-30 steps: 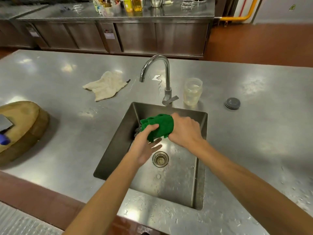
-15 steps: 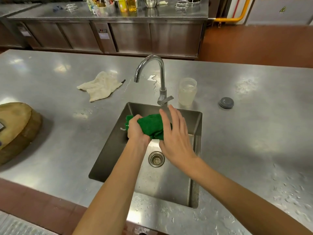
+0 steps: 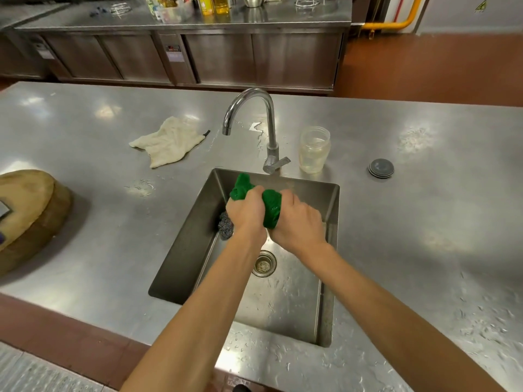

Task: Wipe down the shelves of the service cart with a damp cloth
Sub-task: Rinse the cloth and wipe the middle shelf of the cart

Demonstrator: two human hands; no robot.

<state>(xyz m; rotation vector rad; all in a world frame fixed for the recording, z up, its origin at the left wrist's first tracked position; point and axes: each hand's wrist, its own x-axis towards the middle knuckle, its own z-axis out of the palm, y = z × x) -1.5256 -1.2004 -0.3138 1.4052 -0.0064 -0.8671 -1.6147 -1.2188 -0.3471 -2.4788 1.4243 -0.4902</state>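
A bunched green cloth (image 3: 272, 206) is held over the steel sink (image 3: 198, 250), below the faucet (image 3: 249, 120). My left hand (image 3: 247, 212) grips its left part and my right hand (image 3: 297, 222) grips its right part, both fists closed tight around it. One end of the cloth sticks up past my left hand toward the sink's back wall. No water runs from the faucet. The service cart is not in view.
A steel wool scrubber (image 3: 225, 229) lies in the sink's left side near the drain (image 3: 264, 263). On the counter: a white rag (image 3: 168, 141), a clear jar (image 3: 314, 149), a grey sink plug (image 3: 381, 168), a round wooden chopping block (image 3: 27, 210) at left. Water droplets cover the near right counter.
My right hand, spread flat over the cloth half a second ago, has closed around it. Both hands now clench the cloth side by side, slightly farther back in the sink.
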